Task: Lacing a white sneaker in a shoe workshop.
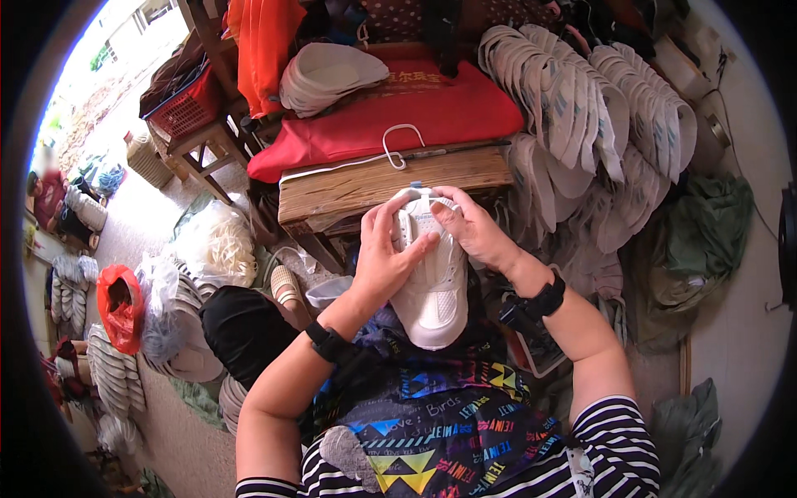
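Note:
A white sneaker (432, 286) rests over my lap, its toe pointing toward me and its heel end away. My left hand (386, 249) wraps the shoe's left side near the tongue and collar, the thumb lying across its upper. On the other side my right hand (473, 228) grips the collar, thumb and fingers pressed at the tongue. No laces can be made out on the shoe. Just beyond both hands lies the edge of a small wooden table (349, 195), with a white hook-ended tool (401, 145) on top.
Red cloth (398, 116) covers the table's back, bearing stacked white shoe pieces (328, 76). More white shoe uppers (556, 91) hang in rows at right. Left are a red basket (184, 104), a red plastic bag (119, 309) and bundles on the floor. Another person (50, 195) sits far left.

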Motion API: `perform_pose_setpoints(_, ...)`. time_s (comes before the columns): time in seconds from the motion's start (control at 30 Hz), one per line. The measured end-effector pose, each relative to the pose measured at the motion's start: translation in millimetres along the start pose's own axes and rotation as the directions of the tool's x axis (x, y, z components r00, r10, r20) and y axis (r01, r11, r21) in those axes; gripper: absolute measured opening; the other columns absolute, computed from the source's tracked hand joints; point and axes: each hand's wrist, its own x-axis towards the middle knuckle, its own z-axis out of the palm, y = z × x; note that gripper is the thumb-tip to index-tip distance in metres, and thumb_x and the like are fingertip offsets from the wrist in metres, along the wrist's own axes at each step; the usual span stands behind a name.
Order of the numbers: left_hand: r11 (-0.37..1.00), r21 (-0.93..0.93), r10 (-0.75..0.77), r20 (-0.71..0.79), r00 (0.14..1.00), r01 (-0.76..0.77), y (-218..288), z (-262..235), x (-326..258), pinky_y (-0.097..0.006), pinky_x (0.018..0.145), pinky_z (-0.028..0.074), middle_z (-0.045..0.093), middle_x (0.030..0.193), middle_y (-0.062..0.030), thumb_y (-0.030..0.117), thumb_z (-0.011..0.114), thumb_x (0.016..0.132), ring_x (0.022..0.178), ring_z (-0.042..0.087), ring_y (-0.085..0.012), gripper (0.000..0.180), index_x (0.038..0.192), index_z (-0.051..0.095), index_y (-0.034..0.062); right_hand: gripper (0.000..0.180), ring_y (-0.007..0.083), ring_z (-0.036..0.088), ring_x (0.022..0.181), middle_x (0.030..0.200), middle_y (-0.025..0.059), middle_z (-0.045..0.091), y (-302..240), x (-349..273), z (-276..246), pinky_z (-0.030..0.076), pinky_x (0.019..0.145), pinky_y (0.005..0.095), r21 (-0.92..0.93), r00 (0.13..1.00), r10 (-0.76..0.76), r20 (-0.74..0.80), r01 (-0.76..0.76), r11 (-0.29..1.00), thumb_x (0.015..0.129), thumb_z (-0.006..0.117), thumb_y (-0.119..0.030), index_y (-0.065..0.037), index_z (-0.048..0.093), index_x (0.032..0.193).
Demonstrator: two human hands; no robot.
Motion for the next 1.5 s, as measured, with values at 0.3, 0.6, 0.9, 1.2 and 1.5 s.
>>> perform_pose_setpoints(0.3,0.947,0.307,0.152,-0.176,0.973,-0.093,7.0,17.2,-3.0,-0.036,0.095,0.045,0.046,0.119,-0.0179,0.029,0.080,0.077,0.117,0.046,-0.0259,0.062,0.118,0.047,-0.0030,0.037,0.0189,0.060,0.101,0.111,0.0165,0.062,-5.8,4.9,12.7,0.048,0.089,0.0324,-0.119,0.981,-0.085,-0.177,0.064,0.991,0.099,0.053,-0.027,0.003,0.052,0.119)
perform_pose_setpoints(0.6,0.897,-0.382,-0.207,0.086,0.975,0.224,-39.0,10.0,-0.6,-0.032,0.090,0.047,0.050,0.119,-0.0159,0.032,0.068,0.092,0.107,0.052,-0.0188,0.066,0.134,0.026,0.0040,0.046,0.0127,0.052,0.105,0.112,0.0077,0.056,54.8,16.8,9.1,0.043,0.094,0.0283,0.124,0.973,0.217,-0.080,-0.207,0.971,0.102,0.047,-0.042,0.000,0.046,0.120)
perform_pose_setpoints(0.9,0.929,-0.295,-0.242,-0.028,0.970,0.224,-64.6,20.2,1.9,-0.037,0.091,0.045,0.051,0.111,-0.0161,0.030,0.069,0.090,0.102,0.051,-0.0242,0.050,0.129,0.048,0.0072,0.047,0.0138,0.053,0.102,0.110,0.0052,0.057,60.5,-12.5,8.9,0.043,0.092,0.0277,0.294,0.970,0.209,-0.127,-0.164,0.942,0.100,0.052,-0.044,0.001,0.051,0.114)
perform_pose_setpoints(1.2,0.950,-0.220,-0.239,-0.060,0.969,0.221,-36.7,11.3,4.2,-0.026,0.081,0.044,0.052,0.104,-0.0060,0.021,0.060,0.097,0.092,0.049,-0.0116,0.036,0.122,0.043,0.0013,0.025,0.0140,0.063,0.095,0.104,0.0038,0.065,123.2,-114.9,-105.3,0.050,0.081,0.0284,0.126,0.755,0.602,-0.260,-0.592,0.796,0.098,0.056,-0.024,-0.004,0.062,0.111)
perform_pose_setpoints(1.5,0.951,-0.242,-0.190,0.033,0.981,0.192,-51.9,9.6,5.1,-0.028,0.098,0.037,0.051,0.118,-0.0078,0.023,0.055,0.100,0.108,0.047,-0.0136,0.039,0.131,0.041,0.0032,0.017,0.0238,0.069,0.081,0.086,0.0125,0.072,212.5,-216.2,-139.4,0.052,0.071,0.0352,-0.566,0.673,0.525,-0.522,-0.733,0.377,0.083,0.067,-0.019,-0.008,0.073,0.095)
